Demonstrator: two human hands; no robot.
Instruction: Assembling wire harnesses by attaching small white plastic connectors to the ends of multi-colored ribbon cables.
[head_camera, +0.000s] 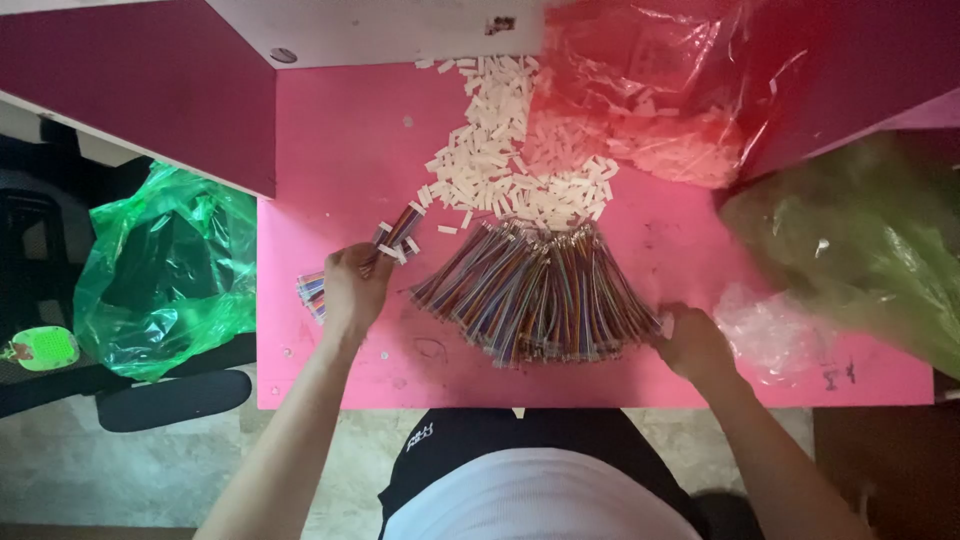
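My left hand (352, 288) grips a bundle of multicoloured ribbon cables (398, 232) with white connectors at the tip, held slanted over the pink table (330, 150). A fanned heap of the same coloured cables (535, 295) lies in the middle of the table. My right hand (690, 340) rests closed at the heap's right edge, touching the cable ends; what it holds is hidden. A pile of small white plastic connectors (505, 150) lies just beyond the heap.
A red transparent bag (650, 80) with more white connectors lies at the back right. A green bag (860, 240) sits at the right, a clear crumpled bag (770, 325) beside my right hand. Another green bag (165, 270) rests on a chair at the left.
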